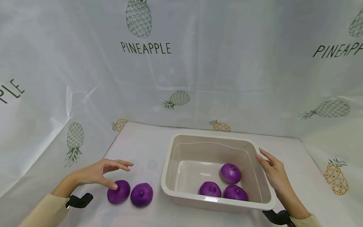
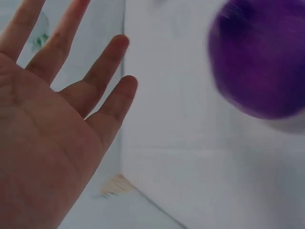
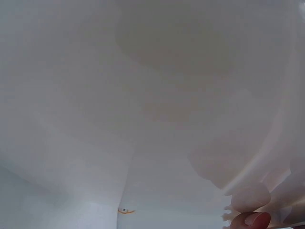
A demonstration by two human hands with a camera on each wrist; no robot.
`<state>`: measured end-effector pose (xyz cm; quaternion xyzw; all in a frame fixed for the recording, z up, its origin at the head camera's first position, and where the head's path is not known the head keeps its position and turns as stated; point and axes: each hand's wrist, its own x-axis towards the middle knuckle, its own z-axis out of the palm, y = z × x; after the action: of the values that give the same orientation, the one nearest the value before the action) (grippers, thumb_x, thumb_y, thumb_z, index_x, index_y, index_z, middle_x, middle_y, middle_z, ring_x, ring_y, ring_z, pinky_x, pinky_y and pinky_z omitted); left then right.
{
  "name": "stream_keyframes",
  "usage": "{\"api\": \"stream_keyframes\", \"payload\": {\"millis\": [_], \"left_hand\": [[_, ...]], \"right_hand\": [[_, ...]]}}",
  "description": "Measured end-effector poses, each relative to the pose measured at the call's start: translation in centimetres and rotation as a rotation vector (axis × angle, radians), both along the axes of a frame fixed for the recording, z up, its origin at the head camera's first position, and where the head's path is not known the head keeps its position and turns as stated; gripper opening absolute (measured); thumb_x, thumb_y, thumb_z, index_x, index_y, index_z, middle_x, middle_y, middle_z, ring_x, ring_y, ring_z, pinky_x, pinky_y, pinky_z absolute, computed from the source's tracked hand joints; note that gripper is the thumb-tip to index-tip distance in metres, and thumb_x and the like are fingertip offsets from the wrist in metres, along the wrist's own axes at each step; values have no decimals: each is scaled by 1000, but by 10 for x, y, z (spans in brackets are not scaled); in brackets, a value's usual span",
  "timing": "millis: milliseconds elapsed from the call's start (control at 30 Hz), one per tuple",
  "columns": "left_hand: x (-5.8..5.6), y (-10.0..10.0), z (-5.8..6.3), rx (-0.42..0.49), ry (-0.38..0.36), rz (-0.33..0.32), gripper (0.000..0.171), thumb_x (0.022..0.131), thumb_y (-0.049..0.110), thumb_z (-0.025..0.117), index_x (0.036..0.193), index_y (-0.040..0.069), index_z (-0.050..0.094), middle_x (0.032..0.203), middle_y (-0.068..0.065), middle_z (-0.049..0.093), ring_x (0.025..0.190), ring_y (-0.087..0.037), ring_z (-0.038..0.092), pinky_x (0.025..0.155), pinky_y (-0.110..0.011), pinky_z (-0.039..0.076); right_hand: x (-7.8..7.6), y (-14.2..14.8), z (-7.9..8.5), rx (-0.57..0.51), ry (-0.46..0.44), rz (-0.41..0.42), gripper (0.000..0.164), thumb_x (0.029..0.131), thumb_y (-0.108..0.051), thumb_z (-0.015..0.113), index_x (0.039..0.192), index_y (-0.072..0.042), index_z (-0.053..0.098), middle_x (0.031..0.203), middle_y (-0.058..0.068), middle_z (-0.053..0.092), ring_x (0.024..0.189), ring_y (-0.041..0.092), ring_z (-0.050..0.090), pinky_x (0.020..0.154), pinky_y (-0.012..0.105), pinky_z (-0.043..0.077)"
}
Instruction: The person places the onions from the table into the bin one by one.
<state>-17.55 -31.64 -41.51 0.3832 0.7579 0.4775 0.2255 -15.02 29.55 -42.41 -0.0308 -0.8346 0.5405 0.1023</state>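
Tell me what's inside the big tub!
Three round purple things are inside the tub: one farther back and two nearer ones. The tub's near wall hides the bottoms of the nearer two, and I can't see what's underneath any of them.

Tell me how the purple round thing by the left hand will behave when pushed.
The purple round thing would probably roll or wobble, given its curved sides. Its smooth-looking surface may slip a little. Pushed rightward, it would likely bump the similar purple one close beside it.

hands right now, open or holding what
Left hand: open, holding nothing, by the leftmost purple ball.
Right hand: holding the beige bin by its rim.
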Motion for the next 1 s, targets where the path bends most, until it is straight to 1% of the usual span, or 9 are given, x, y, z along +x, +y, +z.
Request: {"api": "stream_keyframes", "payload": {"millis": [67,133,233,300,433,600,733,867,1000], "left_hand": [[4,-9,-14,37,-84,4,55,86,-8,71,137,5,58,153,-24,37,140,-13,39,110,-18,30],[9,-16,-27,64,-148,18,54,85,-11,70,137,1,57,154,-27,33,140,-14,39,111,-19,30],[17,-23,-43,76,-193,52,56,84,-12,70,137,-4,54,156,-26,30,140,-14,39,111,-20,30],[21,-25,-51,80,-193,67,57,84,-11,71,138,-5,53,157,-25,29,141,-12,37,111,-20,29],[28,-27,-64,99,-162,85,60,83,-11,72,139,-5,52,157,-28,26,144,-8,30,111,-16,26],[33,-32,-78,116,-188,132,59,85,-11,69,141,-4,50,158,-30,21,144,-2,28,110,-14,25],[34,-35,-85,105,-205,172,60,86,-9,70,142,-2,50,159,-27,21,142,1,28,108,-13,25],[34,-36,-90,117,-188,167,61,86,-8,70,143,-2,49,159,-25,23,142,0,28,109,-13,26],[33,-35,-95,158,-141,127,60,88,-9,68,143,-5,47,159,-23,26,142,-1,29,109,-14,27]], "right_hand": [[0,0,0,-1,0,-1,55,105,-27,53,147,6,41,111,30,67,72,7,69,58,31,59],[1,0,0,-6,-3,1,54,105,-25,53,147,6,41,113,33,66,72,6,69,58,30,59],[1,0,-1,-6,-8,4,54,105,-25,52,147,7,40,114,33,65,73,6,69,58,30,59],[0,0,-1,-3,-11,2,54,106,-25,52,147,7,40,115,35,64,72,6,69,58,30,59],[0,1,0,7,-14,-4,54,106,-25,52,148,6,40,115,35,64,71,5,68,57,30,59],[-1,1,1,9,-9,0,54,106,-25,52,148,7,39,116,37,62,71,4,68,57,29,59],[0,0,0,11,-16,0,54,106,-26,52,148,6,40,117,37,62,71,4,68,57,29,59],[0,0,0,11,-20,1,54,106,-26,52,148,6,40,116,37,62,71,5,68,58,30,59],[1,0,0,18,-21,-1,54,106,-26,51,148,6,40,116,37,62,72,4,68,58,29,59]]}}
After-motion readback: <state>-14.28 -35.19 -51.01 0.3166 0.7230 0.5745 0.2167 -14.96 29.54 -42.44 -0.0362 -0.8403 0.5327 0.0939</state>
